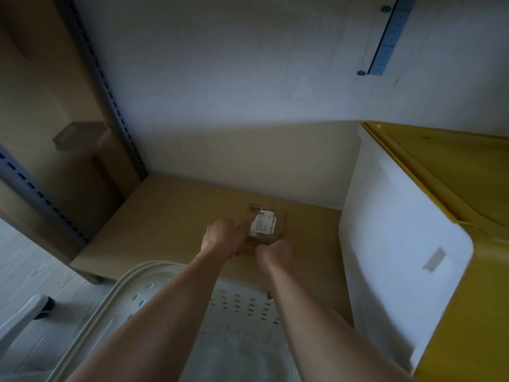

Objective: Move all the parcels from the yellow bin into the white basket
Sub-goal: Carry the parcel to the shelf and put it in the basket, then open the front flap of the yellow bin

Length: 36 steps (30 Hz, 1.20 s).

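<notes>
— Where is the brown parcel (266,224) lying?
— On the wooden surface (165,216), just beyond the white basket (143,288), left of the yellow bin (451,172).
— And the hands?
— Left hand (221,238) and right hand (275,250) are both curling fingers around its near edge.

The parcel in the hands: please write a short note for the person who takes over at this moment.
Left hand and right hand: both grip one brown parcel with a white label, held above the wooden shelf.
White basket: directly below the forearms; the visible part of its inside shows no parcel.
Yellow bin: on the right; its contents are not visible.
Done: this parcel is out of the bin.
Left: lower it into the basket, then check the bin for more.
</notes>
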Available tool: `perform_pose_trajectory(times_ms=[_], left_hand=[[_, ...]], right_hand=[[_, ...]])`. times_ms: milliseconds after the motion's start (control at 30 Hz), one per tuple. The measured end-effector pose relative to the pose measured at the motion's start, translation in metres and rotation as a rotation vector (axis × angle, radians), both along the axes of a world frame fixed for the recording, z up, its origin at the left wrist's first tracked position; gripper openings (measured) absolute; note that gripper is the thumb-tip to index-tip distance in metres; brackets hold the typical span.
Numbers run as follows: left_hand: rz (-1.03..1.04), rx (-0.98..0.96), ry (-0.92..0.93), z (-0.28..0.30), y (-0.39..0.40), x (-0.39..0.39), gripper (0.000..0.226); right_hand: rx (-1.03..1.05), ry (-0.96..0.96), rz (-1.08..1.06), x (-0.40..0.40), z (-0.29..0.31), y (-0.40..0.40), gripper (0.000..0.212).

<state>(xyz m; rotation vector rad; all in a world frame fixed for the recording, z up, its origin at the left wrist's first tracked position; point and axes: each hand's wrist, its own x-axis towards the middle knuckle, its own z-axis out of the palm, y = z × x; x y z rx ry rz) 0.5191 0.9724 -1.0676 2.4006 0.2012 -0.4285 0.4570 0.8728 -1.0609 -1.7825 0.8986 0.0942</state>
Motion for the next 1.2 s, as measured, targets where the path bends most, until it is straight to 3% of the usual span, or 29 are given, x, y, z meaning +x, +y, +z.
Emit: perform_pose_trajectory(times_ms=[67, 167, 333, 600, 733, 1033, 1133, 1200], left_hand=[[-0.032, 0.067, -0.102, 0.019, 0.006, -0.006, 0.027], [-0.028, 0.0, -0.173, 0.051, 0.016, -0.018, 0.028], [-0.042, -0.144, -0.23, 0.111, 0.029, -0.06, 0.031], [-0.394, -0.672, -0.327, 0.181, 0.024, -0.205, 0.037], [-0.452, -0.855, -0.338, 0.195, -0.001, -0.241, 0.052], [-0.498, -0.851, -0.342, 0.178, -0.077, -0.257, 0.056], [-0.428, -0.87, -0.321, 0.171, -0.088, -0.258, 0.047], [-0.368, -0.863, -0.277, 0.165, -0.092, -0.254, 0.053]], right_hand=[[-0.155, -0.065, 0.079, -0.008, 0.016, 0.005, 0.073], [-0.369, -0.247, 0.161, -0.026, 0.057, 0.009, 0.059], [-0.408, -0.551, 0.345, -0.082, 0.148, -0.006, 0.06], [-0.695, -0.789, 0.576, -0.195, 0.207, -0.048, 0.057], [-0.768, -0.73, 0.572, -0.23, 0.208, -0.091, 0.053], [-0.865, -0.6, 0.379, -0.284, 0.187, -0.197, 0.054], [-1.012, -0.588, 0.464, -0.287, 0.18, -0.204, 0.061], [-1.048, -0.601, 0.535, -0.286, 0.176, -0.204, 0.063]])
